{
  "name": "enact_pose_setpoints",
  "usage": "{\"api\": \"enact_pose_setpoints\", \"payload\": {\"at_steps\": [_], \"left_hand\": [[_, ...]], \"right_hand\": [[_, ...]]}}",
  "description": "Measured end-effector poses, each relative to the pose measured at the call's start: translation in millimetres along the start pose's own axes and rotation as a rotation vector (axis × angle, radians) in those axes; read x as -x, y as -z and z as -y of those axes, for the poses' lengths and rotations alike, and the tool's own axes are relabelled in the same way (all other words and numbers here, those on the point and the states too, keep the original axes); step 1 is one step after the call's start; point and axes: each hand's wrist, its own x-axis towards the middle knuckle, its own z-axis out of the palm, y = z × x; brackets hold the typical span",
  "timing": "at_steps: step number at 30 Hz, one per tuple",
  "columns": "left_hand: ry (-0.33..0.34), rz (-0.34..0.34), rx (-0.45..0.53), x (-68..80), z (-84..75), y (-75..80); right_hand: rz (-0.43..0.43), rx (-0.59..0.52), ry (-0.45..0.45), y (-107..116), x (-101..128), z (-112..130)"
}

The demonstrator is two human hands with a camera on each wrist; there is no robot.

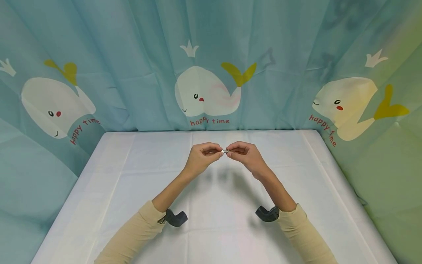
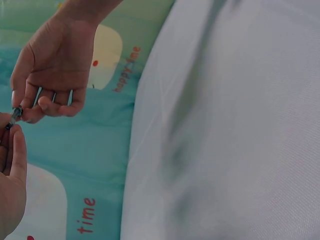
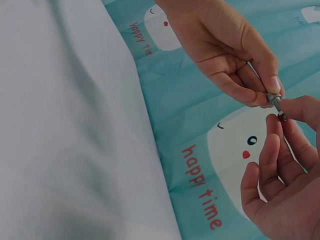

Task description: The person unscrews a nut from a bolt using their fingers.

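A small silvery metal bolt (image 1: 225, 151) is held in the air above the table, spanning the short gap between both hands. My left hand (image 1: 200, 157) pinches one end between thumb and fingertips. At the other end, the thumb and fingers of my right hand (image 1: 248, 156) grip it. The right wrist view shows the bolt (image 3: 276, 102) closer, with a threaded shaft and a wider part at the left hand's end; the fingertips partly cover both ends. In the left wrist view the bolt (image 2: 15, 116) is at the far left edge, small and blurred.
A white cloth covers the table (image 1: 217, 220), and the hands' shadows fall on it. Behind and at both sides hangs a blue-green curtain (image 1: 141, 91) printed with whales. Dark curved devices (image 1: 176, 218) are worn at both wrists, beside the beige sleeves (image 1: 135, 233).
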Motion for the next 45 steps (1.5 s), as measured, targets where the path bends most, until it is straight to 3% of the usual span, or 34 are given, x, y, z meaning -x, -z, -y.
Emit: {"api": "enact_pose_setpoints", "payload": {"at_steps": [14,21,25,31,37,45], "left_hand": [[-0.002,-0.008,0.005,0.1,-1.0,-1.1],[-0.012,-0.01,0.019,-4.6,27.7,2.1],[-0.02,-0.009,0.018,-5.0,30.9,2.3],[0.008,-0.016,-0.002,-4.4,25.6,0.9],[0.009,-0.01,0.008,-0.1,1.9,-0.8],[-0.011,-0.011,0.009,-0.3,-0.5,-0.8]], "right_hand": [[0.027,-0.049,0.023,2.2,-0.1,-3.9],[0.001,-0.046,-0.016,1.0,-0.5,-1.8],[-0.003,-0.048,-0.004,0.3,-0.1,-1.8],[0.01,-0.047,0.043,0.0,0.4,-0.7],[0.016,-0.044,0.072,-0.4,0.6,-1.5],[0.008,-0.034,0.019,0.0,-0.8,-5.2]]}}
